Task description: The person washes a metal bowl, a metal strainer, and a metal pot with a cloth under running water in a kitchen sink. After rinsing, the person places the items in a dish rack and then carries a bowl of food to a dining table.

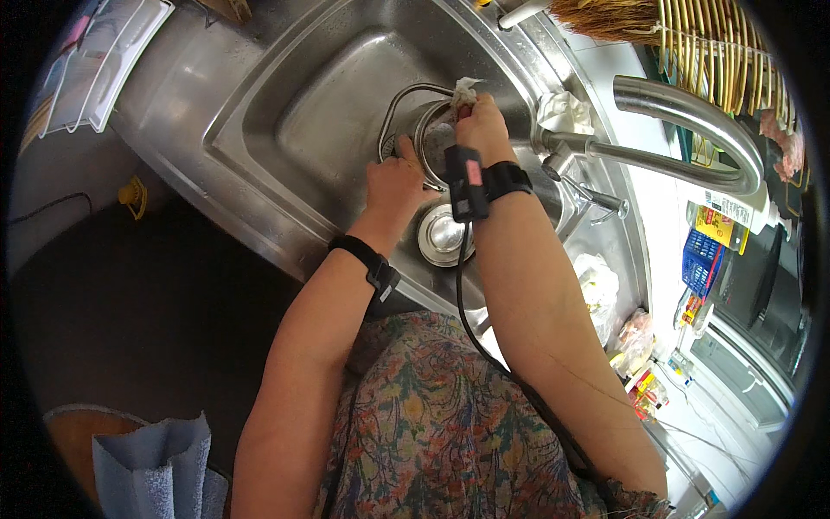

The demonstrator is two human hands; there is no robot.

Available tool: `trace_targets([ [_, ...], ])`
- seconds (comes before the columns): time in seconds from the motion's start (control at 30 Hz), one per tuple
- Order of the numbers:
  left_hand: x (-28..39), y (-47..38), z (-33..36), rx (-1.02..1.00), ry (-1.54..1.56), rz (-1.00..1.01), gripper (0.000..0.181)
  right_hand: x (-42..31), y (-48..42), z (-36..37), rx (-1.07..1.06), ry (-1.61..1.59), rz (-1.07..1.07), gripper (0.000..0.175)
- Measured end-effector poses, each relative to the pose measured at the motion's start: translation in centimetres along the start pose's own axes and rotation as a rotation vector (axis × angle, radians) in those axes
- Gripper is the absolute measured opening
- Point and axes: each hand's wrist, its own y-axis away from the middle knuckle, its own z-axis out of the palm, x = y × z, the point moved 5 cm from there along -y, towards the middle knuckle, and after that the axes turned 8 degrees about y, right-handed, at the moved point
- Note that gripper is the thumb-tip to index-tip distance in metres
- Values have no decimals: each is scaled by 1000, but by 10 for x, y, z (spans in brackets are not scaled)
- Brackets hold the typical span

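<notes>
A stainless-steel pot [436, 139] with a curved loop handle [388, 117] sits in the metal sink [324, 130], its round opening facing up towards me. My left hand [397, 185] grips its near left side, fingers on the outer wall and thumb near the lower rim. At the far right rim, my right hand [483, 130] holds a crumpled whitish cloth [464, 92] against the pot. Part of the pot is hidden behind the right hand and the black wrist device [467, 183]. Just below the pot lies a round metal lid or drain cover [444, 235].
The curved faucet [687, 168] reaches over the sink's right edge, beside a white crumpled cloth [564, 111]. Plastic bags [596, 289] rest along the right ledge. A straw brush [603, 19] lies top right; a white wire rack [97, 71] stands left. A black cable [462, 279] runs along my right arm.
</notes>
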Motion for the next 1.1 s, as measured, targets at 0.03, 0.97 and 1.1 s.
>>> trace_targets([
  [0.03,1,1,-1,27,-39,6,110,2,-4,10,27,-390,144,29],
  [0.97,-4,-6,-3,-111,68,-6,118,32,17,-5,-186,1141,-1135,20],
  [1.1,-4,-7,-5,-123,30,-18,117,-8,9,18,-45,989,-1201,16],
])
